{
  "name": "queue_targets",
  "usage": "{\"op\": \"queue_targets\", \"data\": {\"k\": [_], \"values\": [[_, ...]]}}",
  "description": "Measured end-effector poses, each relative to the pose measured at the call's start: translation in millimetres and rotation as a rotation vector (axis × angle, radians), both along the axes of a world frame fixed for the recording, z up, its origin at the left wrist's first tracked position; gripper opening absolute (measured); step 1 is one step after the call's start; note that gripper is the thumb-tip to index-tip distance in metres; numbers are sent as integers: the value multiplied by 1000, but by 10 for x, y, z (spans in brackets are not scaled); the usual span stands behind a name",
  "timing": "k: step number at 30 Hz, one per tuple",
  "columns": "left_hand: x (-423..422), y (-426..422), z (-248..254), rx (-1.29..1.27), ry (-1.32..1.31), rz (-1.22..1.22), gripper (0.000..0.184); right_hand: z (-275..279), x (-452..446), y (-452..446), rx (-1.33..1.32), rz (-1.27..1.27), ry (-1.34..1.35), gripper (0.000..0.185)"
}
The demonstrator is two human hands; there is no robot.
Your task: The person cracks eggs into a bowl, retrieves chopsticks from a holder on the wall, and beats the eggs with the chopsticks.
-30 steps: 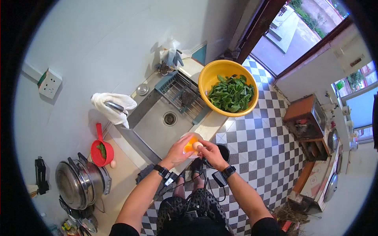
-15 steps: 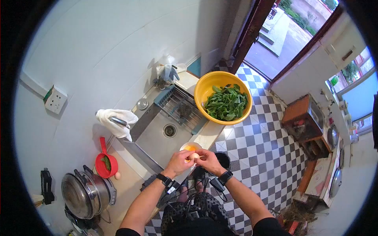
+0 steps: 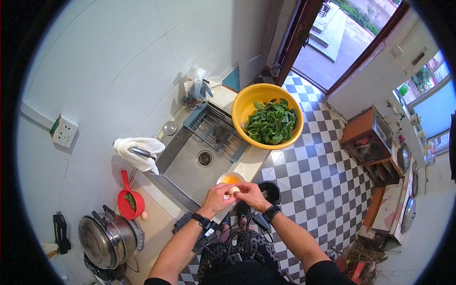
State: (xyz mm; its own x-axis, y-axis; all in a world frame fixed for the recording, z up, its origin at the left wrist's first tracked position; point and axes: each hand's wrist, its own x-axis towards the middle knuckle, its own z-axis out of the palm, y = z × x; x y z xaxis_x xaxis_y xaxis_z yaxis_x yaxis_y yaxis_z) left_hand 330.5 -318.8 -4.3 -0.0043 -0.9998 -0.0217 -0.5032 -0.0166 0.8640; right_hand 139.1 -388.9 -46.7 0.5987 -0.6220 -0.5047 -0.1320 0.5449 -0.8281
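Both hands meet at the front edge of the counter, just on the near side of a small white bowl (image 3: 239, 177) with orange-yellow egg in it. An egg (image 3: 233, 190) is pinched between them. My left hand (image 3: 217, 198) has its fingers closed on the egg's left side. On the right side, the fingers of my right hand (image 3: 252, 195) grip it too. Whether the shell is cracked is too small to tell. Another egg (image 3: 145, 215) lies on the counter at left, beside a red ladle-like scoop (image 3: 132, 212) with some greens in it.
A steel sink (image 3: 183, 173) with a drying rack (image 3: 216, 130) lies beyond my hands. A yellow basin (image 3: 243, 107) of leafy greens stands at the counter's right end. Metal pots (image 3: 102, 242) are at left. Below on the floor is a black bucket (image 3: 270, 191).
The view has shifted slightly. My fingers have closed further around the egg, so less of it shows, and more of the bowl is visible beyond them.
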Motion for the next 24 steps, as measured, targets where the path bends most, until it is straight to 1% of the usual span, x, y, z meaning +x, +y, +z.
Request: {"op": "queue_targets", "data": {"k": [7, 12, 15, 18, 21, 24], "values": [[-18, -55, -33, 16, -47, 45, 40, -49, 54, -56, -78, 33, 59, 46], [-17, -92, -53, 76, -50, 57, 42, -164, 58, -91, -105, 55, 84, 42], [-22, -90, -67, 106, -17, 63, 43, -187, 49, -95, -124, 57, 77, 38], [-31, -84, -113, 50, 21, 90, 41, -230, 41, -83, -88, 33, 28, 37], [-38, -77, -132, 114, 43, 118, 45, -247, 46, -73, -83, 4, -1, 41], [-34, -73, -135, 129, 87, 144, 45, -105, 46, -111, -120, 45, 49, 39]]}}
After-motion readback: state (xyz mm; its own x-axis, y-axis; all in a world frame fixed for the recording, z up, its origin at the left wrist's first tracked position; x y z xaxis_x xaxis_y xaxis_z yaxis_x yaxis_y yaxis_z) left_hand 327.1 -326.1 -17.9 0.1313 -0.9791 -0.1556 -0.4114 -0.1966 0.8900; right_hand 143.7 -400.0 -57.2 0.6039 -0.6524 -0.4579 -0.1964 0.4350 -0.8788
